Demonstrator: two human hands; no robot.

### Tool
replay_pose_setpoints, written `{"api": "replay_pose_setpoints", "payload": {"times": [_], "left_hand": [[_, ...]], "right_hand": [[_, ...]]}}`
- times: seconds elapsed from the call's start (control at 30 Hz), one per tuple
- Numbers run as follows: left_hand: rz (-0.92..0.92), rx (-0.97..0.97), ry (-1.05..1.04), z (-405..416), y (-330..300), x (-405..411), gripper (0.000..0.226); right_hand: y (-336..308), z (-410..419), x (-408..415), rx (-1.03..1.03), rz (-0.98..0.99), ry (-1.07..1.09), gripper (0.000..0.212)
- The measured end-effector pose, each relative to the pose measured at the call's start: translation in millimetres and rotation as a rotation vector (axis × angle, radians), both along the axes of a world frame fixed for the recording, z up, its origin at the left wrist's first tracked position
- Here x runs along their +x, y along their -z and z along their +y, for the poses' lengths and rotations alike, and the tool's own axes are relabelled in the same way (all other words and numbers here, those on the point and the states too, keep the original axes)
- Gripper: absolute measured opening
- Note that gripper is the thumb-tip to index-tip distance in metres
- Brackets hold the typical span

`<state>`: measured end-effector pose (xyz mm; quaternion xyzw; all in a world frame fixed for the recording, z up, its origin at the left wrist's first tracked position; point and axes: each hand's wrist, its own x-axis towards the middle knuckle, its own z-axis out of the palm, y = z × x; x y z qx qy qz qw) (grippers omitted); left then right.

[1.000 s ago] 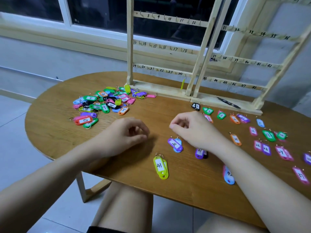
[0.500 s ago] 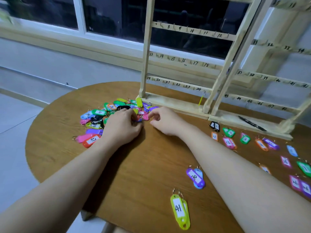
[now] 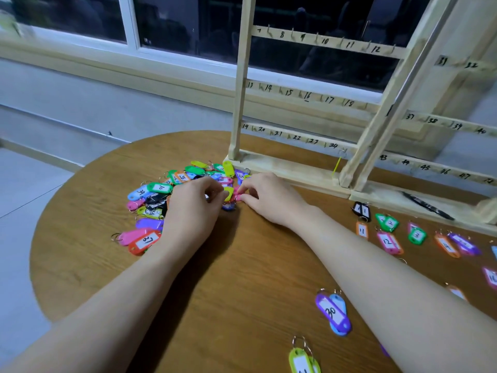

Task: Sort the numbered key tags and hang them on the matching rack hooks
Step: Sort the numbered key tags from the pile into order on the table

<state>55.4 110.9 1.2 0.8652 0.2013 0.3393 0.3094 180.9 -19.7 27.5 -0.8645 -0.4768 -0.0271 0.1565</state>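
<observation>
A heap of coloured numbered key tags [image 3: 161, 196] lies at the table's back left, by the foot of the wooden hook rack [image 3: 309, 95]. Both hands are at the heap's right edge. My left hand [image 3: 196, 208] pinches a yellow-green tag [image 3: 228, 193] between thumb and fingers. My right hand [image 3: 269, 196] pinches a pink tag [image 3: 237, 196] right beside it. Sorted tags lie spread on the right, among them tag 12 [image 3: 388, 242] and tag 3 [image 3: 416, 235]. The rack's rails carry handwritten numbers and small hooks.
A purple tag 30 on a blue one [image 3: 333, 313] and a yellow-green tag [image 3: 302, 360] lie near the front edge of the round wooden table [image 3: 242, 278]. A black pen [image 3: 427, 205] rests on the rack's base. A window and wall stand behind.
Both hands moved from the table's middle to the tag heap at the back left, and my view followed. The fingers now pinch tags at the heap's edge.
</observation>
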Motion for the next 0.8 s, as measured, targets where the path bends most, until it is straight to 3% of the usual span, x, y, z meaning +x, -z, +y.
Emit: {"api": "replay_pose_setpoints", "payload": {"times": [0.13, 0.33, 0.47, 0.57, 0.8], "left_hand": [[-0.030, -0.001, -0.018, 1, 2, 1, 0.019], [-0.014, -0.008, 0.002, 3, 3, 3, 0.039], [-0.004, -0.027, 0.024, 6, 4, 5, 0.030], [0.010, -0.001, 0.088, 1, -1, 3, 0.029], [0.004, -0.003, 0.106, -4, -4, 0, 0.028]], "right_hand": [[-2, -9, -7, -0.041, -0.074, -0.066, 0.037], [-2, -11, -8, -0.104, -0.105, -0.130, 0.030], [1, -14, -5, -0.050, -0.109, -0.138, 0.022], [-5, -25, -5, 0.071, -0.003, -0.095, 0.018], [-16, -57, -10, 0.142, 0.060, 0.016, 0.019]]}}
